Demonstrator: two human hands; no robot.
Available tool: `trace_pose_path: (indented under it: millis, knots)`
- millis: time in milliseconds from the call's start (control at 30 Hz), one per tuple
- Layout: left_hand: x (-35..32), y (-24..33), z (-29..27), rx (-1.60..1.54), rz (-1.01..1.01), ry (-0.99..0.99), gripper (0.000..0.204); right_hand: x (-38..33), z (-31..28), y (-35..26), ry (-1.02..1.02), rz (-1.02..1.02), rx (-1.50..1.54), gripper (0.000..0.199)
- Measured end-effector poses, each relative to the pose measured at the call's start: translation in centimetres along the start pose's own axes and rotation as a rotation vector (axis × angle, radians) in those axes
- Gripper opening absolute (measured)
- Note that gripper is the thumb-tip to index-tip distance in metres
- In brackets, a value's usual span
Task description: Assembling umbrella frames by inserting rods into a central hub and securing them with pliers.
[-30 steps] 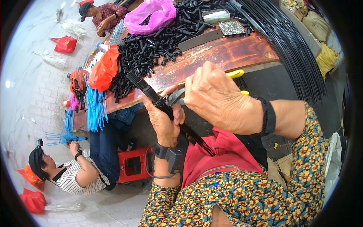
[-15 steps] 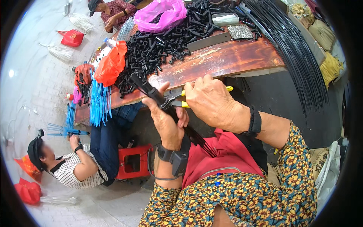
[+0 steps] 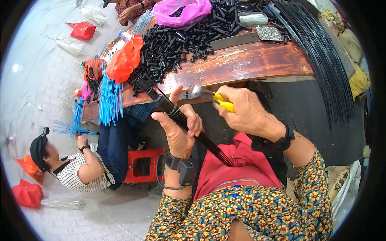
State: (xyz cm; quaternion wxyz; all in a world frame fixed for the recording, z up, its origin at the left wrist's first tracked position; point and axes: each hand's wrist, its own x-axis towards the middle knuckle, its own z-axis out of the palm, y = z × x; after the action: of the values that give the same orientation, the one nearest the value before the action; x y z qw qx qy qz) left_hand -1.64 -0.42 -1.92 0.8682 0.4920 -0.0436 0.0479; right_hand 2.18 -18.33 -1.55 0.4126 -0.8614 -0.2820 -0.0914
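My left hand [image 3: 177,135] is closed around a slim black umbrella frame [image 3: 165,105]. The frame slants from the table's edge down toward my lap, where its thin ribs fan out over a red apron [image 3: 217,176]. In my right hand [image 3: 250,114] are pliers with yellow handles [image 3: 226,105]. Their metal jaws are blurred and stand apart from the frame, a little to its right. My left thumb points up beside the frame, with the other fingers curled round it.
The wooden table [image 3: 249,66] bears a heap of black plastic parts [image 3: 169,44], a tray of small metal pieces [image 3: 268,33] and long black rods [image 3: 317,60]. An orange bag [image 3: 126,60] lies at its left. A seated person [image 3: 86,170] handles blue rods beside a red stool [image 3: 142,154].
The pliers have come away from the umbrella frame and moved right with my right hand. My left hand keeps its hold, its fingers curled further round. The view has shifted slightly.
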Motion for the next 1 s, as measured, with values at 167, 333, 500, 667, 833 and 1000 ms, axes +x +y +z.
trace_pose_path:
  millis: [167,333,500,667,833,1000]
  knots:
    - [0.2,-0.6,-0.6,-0.015,-0.007,-0.079,0.098,0.9,2.1,-2.9,-0.136,0.258,1.280,0.020]
    - [0.3,-0.7,-0.6,0.062,0.035,0.112,0.098,2.2,3.3,-3.4,-0.035,0.113,0.842,0.012]
    - [0.2,-0.9,-1.2,-0.113,0.005,0.065,0.093,2.5,3.3,-3.7,-0.018,0.065,0.821,0.007]
    - [0.2,-0.9,-2.3,-0.304,-0.020,-0.011,0.092,2.3,3.6,-4.1,-0.008,0.052,0.937,0.004]
    - [0.0,-0.2,-0.9,-0.118,-0.042,0.042,0.096,2.6,2.9,-4.2,-0.004,-0.027,0.904,0.004]
    - [-0.2,0.0,-0.8,0.035,-0.058,0.079,0.096,2.7,2.5,-3.9,-0.118,0.046,0.919,0.004]
